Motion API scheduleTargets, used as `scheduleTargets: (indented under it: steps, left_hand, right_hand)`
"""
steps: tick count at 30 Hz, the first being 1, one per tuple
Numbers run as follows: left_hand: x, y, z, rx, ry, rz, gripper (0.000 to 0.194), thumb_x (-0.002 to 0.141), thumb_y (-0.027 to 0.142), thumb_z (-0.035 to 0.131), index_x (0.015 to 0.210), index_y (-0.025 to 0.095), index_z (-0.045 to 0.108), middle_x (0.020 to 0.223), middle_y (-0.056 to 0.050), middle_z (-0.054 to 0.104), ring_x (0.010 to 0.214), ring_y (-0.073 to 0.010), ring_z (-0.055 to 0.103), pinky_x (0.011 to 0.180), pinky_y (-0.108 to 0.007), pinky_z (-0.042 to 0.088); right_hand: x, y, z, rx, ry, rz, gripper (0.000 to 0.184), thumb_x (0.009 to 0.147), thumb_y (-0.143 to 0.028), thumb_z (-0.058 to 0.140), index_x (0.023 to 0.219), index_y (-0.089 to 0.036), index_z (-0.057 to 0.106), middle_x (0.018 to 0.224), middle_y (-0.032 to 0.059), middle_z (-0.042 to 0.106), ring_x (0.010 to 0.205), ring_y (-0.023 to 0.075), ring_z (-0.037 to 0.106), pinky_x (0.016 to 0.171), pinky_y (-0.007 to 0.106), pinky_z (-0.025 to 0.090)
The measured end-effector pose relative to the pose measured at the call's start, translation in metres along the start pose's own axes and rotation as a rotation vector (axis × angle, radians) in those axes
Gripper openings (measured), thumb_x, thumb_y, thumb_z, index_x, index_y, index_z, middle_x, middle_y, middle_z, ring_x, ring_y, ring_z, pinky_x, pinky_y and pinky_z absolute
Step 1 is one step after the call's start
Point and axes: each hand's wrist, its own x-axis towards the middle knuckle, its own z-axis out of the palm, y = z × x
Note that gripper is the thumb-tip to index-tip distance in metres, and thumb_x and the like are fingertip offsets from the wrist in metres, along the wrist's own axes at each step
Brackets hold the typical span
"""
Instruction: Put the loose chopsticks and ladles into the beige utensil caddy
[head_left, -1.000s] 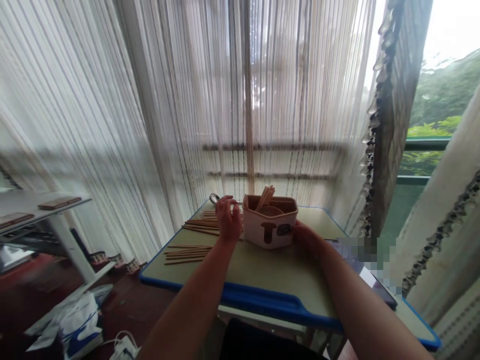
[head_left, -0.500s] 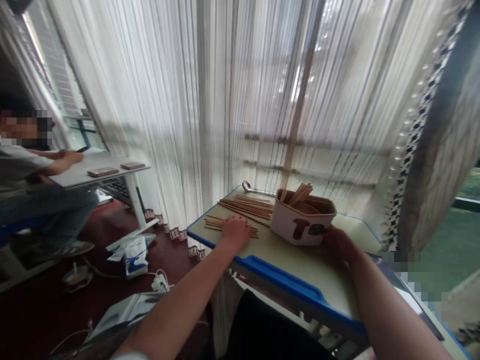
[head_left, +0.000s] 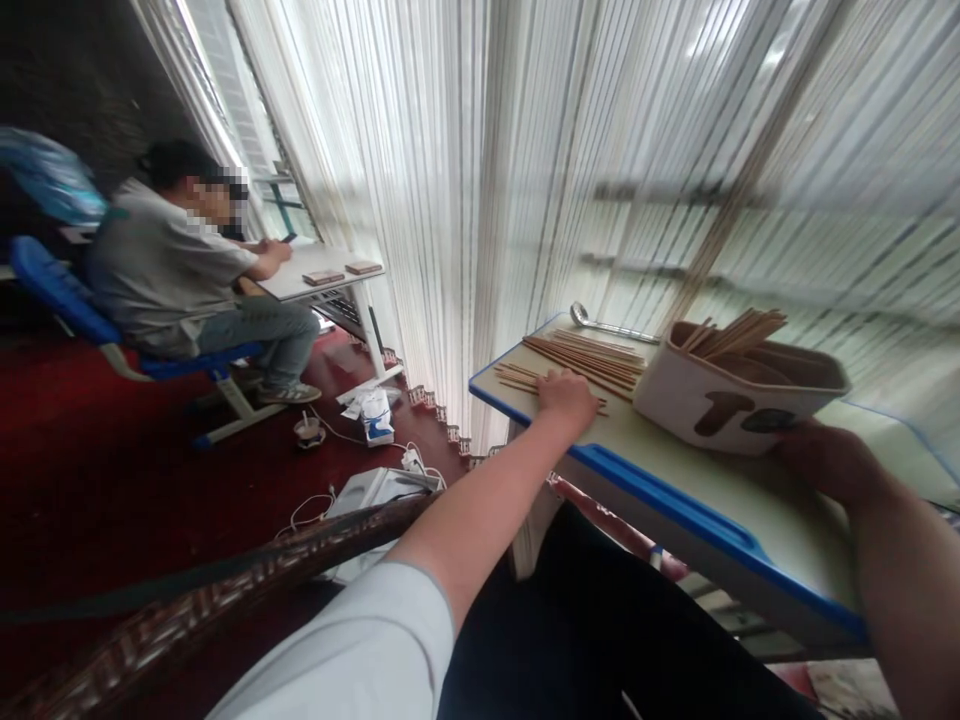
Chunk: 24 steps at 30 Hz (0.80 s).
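My left hand (head_left: 568,400) lies over a small row of chopsticks (head_left: 517,376) near the desk's front left edge, its fingers curled down around them. Behind it, more chopsticks (head_left: 585,362) lie side by side. My right hand (head_left: 832,460) is closed against the lower right corner of a pale box-shaped utensil holder (head_left: 679,400); some of its fingers are hidden. The holder has brown and dark markings on its front. Inside stand a bundle of chopsticks (head_left: 750,332) and something brown and rounded. A metal ladle (head_left: 611,328) lies at the desk's back edge.
The desk (head_left: 667,500) has a raised blue front rim. String curtains (head_left: 450,200) hang behind it. On the left, a person (head_left: 172,260) sits at another table (head_left: 330,262). Cables, a white packet (head_left: 377,418) and a cup (head_left: 307,432) are on the red floor.
My view has swung left and down, so the desk sits farther right and more of the seated person shows. Both hands keep their places at the chopsticks and the holder.
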Motion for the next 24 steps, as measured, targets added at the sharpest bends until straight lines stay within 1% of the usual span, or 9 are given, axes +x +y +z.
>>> scheduleTargets:
  steps: [3,6,8,12,16,20,24]
  left_hand:
    - [0.000,0.001,-0.001,-0.002,-0.014,-0.026,0.039,0.087,0.040,0.045,0.111,0.013,0.061,0.118,-0.017,0.056,0.110,-0.0311,0.044,0.091,-0.049,0.033]
    - [0.001,0.002,0.001,-0.002,-0.007,-0.031,0.041,0.087,0.042,0.045,0.113,0.014,0.058,0.119,-0.017,0.054,0.110,-0.0314,0.044,0.090,-0.048,0.032]
    - [0.003,0.003,0.003,0.007,-0.011,-0.019,0.042,0.086,0.044,0.045,0.114,0.015,0.057,0.119,-0.017,0.054,0.109,-0.0316,0.044,0.089,-0.048,0.033]
    - [0.008,0.005,0.008,0.058,-0.065,-0.015,0.039,0.085,0.042,0.044,0.115,0.019,0.057,0.124,-0.015,0.050,0.110,-0.0313,0.044,0.092,-0.048,0.032]
    - [0.009,0.005,0.012,0.088,-0.098,-0.009,0.037,0.086,0.037,0.042,0.114,0.018,0.056,0.128,-0.016,0.047,0.113,-0.0305,0.042,0.097,-0.048,0.028]
    - [0.007,0.004,0.013,0.078,-0.018,0.013,0.037,0.086,0.038,0.044,0.112,0.014,0.055,0.123,-0.017,0.050,0.110,-0.0302,0.043,0.096,-0.046,0.029]
    - [0.004,0.004,0.013,0.070,0.067,0.079,0.038,0.086,0.039,0.051,0.113,0.012,0.053,0.117,-0.017,0.053,0.109,-0.0300,0.044,0.096,-0.046,0.029]
  right_hand:
    - [0.000,-0.001,0.000,0.001,-0.013,0.102,0.028,0.054,-0.009,0.048,0.064,-0.022,0.071,0.101,0.0144,0.072,0.068,0.0151,0.065,0.056,0.035,0.042]
    - [-0.001,-0.003,0.001,0.003,-0.050,0.095,0.030,0.057,-0.009,0.047,0.070,-0.021,0.072,0.106,0.0159,0.070,0.080,0.0183,0.067,0.060,0.037,0.043]
    - [-0.001,-0.002,0.002,0.002,-0.064,0.092,0.034,0.056,-0.009,0.046,0.075,-0.021,0.072,0.106,0.0163,0.070,0.086,0.0210,0.066,0.064,0.038,0.045]
    - [0.001,0.001,0.001,0.033,-0.062,0.079,0.041,0.050,-0.007,0.052,0.084,-0.022,0.069,0.102,0.0143,0.071,0.091,0.0263,0.066,0.072,0.039,0.052]
    - [0.004,0.005,0.000,0.037,-0.092,0.047,0.041,0.050,-0.008,0.056,0.087,-0.023,0.066,0.103,0.0116,0.070,0.094,0.0270,0.064,0.077,0.038,0.054]
    - [0.006,0.006,-0.001,0.007,-0.095,0.037,0.037,0.051,-0.009,0.054,0.083,-0.023,0.063,0.103,0.0124,0.069,0.092,0.0261,0.065,0.076,0.038,0.052]
    - [0.007,0.007,-0.002,-0.046,-0.103,0.023,0.031,0.053,-0.011,0.052,0.080,-0.022,0.063,0.104,0.0149,0.068,0.092,0.0258,0.064,0.075,0.039,0.050]
